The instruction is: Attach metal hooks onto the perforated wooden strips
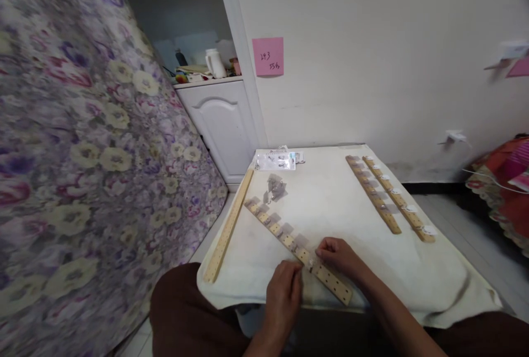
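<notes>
A wooden strip with rows of holes (328, 279) lies slantwise across the table in front of me. Several clear plastic tags (285, 228) with small fastenings are set along it. At its near side, my left hand (284, 290) is closed, fingertips against the edge; what they grip is hidden. My right hand (335, 253) is closed in a pinch above the far edge, at a clear plastic piece (315, 263) on the strip. Past the strip's far end lies a small pile of loose clear pieces (275, 187).
A bare holed strip (227, 230) lies along the table's left edge. Two strips with clear and whitish tags (374, 194) lie at right. Clear packaging (275, 160) sits at the back of the cloth-covered table (326, 180). A floral curtain (115, 158) hangs at left.
</notes>
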Demonstrator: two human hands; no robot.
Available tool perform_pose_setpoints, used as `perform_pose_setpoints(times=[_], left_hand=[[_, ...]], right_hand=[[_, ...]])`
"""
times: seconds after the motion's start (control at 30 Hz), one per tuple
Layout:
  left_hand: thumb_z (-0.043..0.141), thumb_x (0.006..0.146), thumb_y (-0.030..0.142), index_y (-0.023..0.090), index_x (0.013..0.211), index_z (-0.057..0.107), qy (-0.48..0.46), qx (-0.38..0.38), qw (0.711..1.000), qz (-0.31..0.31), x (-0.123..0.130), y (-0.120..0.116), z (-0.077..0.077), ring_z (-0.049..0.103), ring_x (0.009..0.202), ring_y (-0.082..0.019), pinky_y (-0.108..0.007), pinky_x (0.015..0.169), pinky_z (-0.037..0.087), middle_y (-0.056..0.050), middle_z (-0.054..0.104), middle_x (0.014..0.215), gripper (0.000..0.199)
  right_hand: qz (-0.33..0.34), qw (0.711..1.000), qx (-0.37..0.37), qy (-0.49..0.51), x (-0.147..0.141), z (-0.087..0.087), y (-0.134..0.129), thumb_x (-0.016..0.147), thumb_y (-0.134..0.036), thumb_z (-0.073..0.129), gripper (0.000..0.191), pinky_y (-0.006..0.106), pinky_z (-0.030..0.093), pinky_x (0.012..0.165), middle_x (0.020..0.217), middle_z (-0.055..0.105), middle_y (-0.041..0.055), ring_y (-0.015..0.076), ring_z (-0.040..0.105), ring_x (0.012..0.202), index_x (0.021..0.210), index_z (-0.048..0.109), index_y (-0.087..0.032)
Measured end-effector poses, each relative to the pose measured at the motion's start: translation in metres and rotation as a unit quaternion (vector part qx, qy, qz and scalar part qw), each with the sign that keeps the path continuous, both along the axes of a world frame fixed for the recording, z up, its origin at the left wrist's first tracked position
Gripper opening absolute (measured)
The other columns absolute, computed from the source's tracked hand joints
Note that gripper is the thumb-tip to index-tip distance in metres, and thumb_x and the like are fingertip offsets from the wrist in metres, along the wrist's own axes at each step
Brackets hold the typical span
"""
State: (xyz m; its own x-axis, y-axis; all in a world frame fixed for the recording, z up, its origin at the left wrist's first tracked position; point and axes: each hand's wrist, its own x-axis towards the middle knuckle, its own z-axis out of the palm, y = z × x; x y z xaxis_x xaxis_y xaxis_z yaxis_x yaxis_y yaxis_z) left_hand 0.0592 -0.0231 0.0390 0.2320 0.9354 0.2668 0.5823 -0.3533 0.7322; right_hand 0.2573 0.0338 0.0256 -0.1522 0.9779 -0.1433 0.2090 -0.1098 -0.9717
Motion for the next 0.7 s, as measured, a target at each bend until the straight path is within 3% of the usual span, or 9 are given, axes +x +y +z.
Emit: perform_pose_setpoints(times=[0.3,0.7], left_hand=[[0.035,0.088,0.008,0.020,0.126,0.050,0.072,0.094,0.992,-0.052,-0.009,-0.004,-0.028,0.053,0.094,-0.019,-0.035,0.081,0.048,-0.009,0.059,0.102,0.042],[0.037,0.083,0.004,0.019,0.130,0.048,0.152,0.117,0.980,-0.058,-0.008,-0.002,-0.032,0.051,0.089,-0.020,-0.036,0.077,0.046,-0.009,0.059,0.098,0.051]], right_hand=[[-0.039,0.998,0.010,-0.053,-0.005,-0.008,0.001,0.069,-0.029,0.057,0.015,0.023,0.033,0.050,0.054,0.054,-0.0022,0.0112,0.045,0.052,0.059,0.057,-0.017],[-0.041,0.995,0.008,-0.085,-0.005,-0.002,-0.002,0.069,-0.027,0.056,0.014,0.024,0.034,0.051,0.053,0.054,-0.0020,0.0118,0.046,0.052,0.058,0.055,-0.018]])
